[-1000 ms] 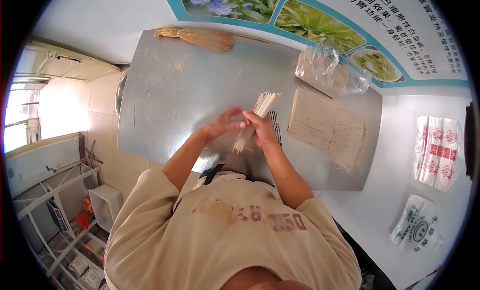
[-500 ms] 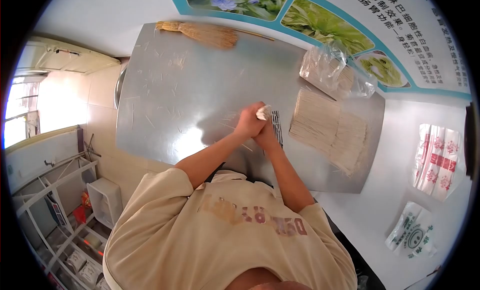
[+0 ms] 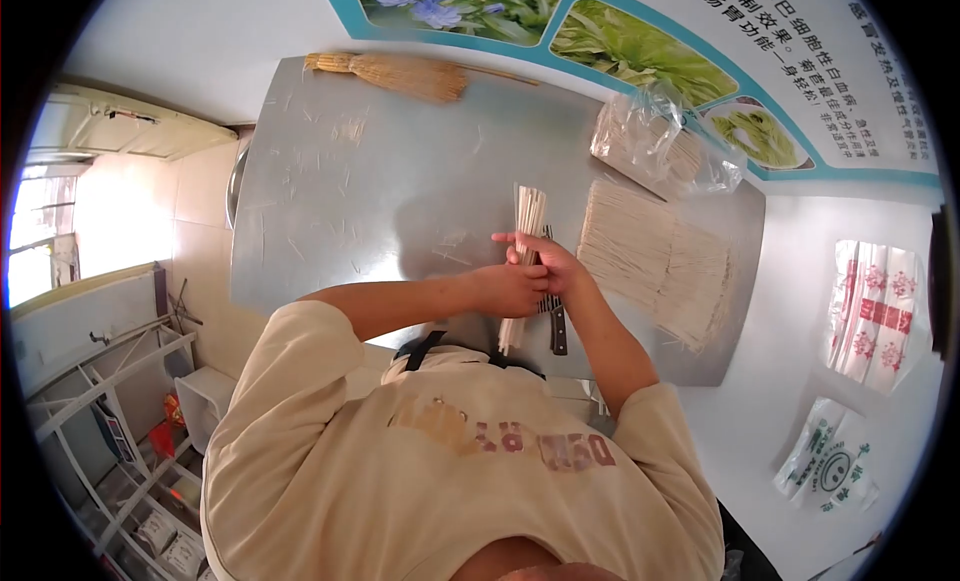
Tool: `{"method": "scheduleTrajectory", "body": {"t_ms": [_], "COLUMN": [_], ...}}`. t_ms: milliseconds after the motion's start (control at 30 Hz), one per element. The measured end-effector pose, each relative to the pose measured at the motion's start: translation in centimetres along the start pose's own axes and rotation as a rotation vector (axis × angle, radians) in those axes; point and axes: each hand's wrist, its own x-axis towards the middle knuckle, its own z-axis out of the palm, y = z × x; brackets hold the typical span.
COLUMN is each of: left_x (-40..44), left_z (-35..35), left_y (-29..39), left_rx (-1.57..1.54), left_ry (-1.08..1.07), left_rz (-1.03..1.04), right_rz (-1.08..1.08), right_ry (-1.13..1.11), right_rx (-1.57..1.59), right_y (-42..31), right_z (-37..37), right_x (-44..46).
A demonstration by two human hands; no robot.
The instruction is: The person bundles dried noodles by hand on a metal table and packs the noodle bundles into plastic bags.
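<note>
A bundle of dried noodles (image 3: 530, 209), pale and straight, stands out above and below my two hands, over the near middle of the metal table. My left hand (image 3: 512, 289) is wrapped round the bundle's lower part. At its side, my right hand (image 3: 556, 263) grips the bundle higher up, with a finger stretched across the noodles. A knife with a black riveted handle (image 3: 558, 331) lies under and beside my right hand. The hand hides part of its dark-striped blade. To the right, a wide layer of loose dried noodles (image 3: 650, 256) is spread on the table.
A straw hand broom (image 3: 400, 76) lies along the far edge of the metal table (image 3: 330, 221). Broken noodle bits are scattered at left. A clear plastic bag (image 3: 670, 141) with more noodles sits at the back right. Printed packets (image 3: 875, 311) lie on the white surface at far right.
The bundle has swung from pointing up at the camera to lying lengthwise across the view. My hands have shifted their hold and moved slightly nearer my body, uncovering the knife's handle.
</note>
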Motion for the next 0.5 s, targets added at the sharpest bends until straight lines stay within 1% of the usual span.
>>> {"method": "scheduleTrajectory", "body": {"t_ms": [67, 100, 133, 167, 200, 233, 267, 300, 333, 367, 400, 433, 467, 500], "left_x": [-1.6, -2.5, -3.4, -4.3, -5.2, -6.0, -6.5, -6.1, -5.3, -4.7, -4.6, -4.6, -4.7, -5.2], "left_z": [-1.1, -2.3, -3.9, -4.8, -4.9, -5.0, -5.0, -5.7, -6.8, -7.2, -6.7, -5.8, -4.8, -3.5], "left_y": [0.2, 0.5, 0.8, 0.7, 0.5, 0.2, -0.2, -1.1, -2.3, -3.2, -3.5, -3.6, -3.7, -3.7], "left_rx": [0.037, 0.038, -0.067, -0.173, -0.180, -0.498, -0.812, -0.819, -0.973, -1.124, -1.131, -1.074, -1.010, -0.849], "left_ry": [0.166, 0.159, 0.144, 0.123, 0.109, 0.293, 0.472, 0.452, 0.469, 0.487, 0.468, 0.364, 0.264, 0.197], "left_rz": [-0.099, -0.087, -0.202, -0.315, -0.299, -0.661, -1.031, -1.028, -0.992, -0.955, -0.960, -0.844, -0.720, -0.661], "right_rz": [-0.002, -0.060, -0.072, -0.188, -0.299, -0.305, -0.378, -0.446, -0.440, -0.476, -0.513, -0.548, -0.554, -0.576], "right_ry": [0.084, 0.111, 0.107, 0.181, 0.261, 0.266, 0.280, 0.295, 0.299, 0.275, 0.249, 0.199, 0.205, 0.184], "right_rx": [0.023, 0.112, 0.123, -0.008, -0.133, -0.110, -0.249, -0.391, -0.369, -0.501, -0.634, -0.734, -0.715, -0.899], "right_y": [0.5, 0.2, 0.1, 0.0, 0.3, 0.7, 1.0, 1.4, 2.3, 2.9, 3.4, 3.8, 4.0, 4.0], "right_z": [-1.7, -0.5, 0.2, 0.8, 1.4, 2.4, 3.5, 4.1, 4.4, 4.4, 4.4, 3.8, 3.3, 2.7], "right_x": [1.6, 1.2, 1.0, 1.0, 0.9, 0.6, 0.4, 0.2, 0.1, 0.1, 0.3, 0.4, 0.8, 1.1]}}
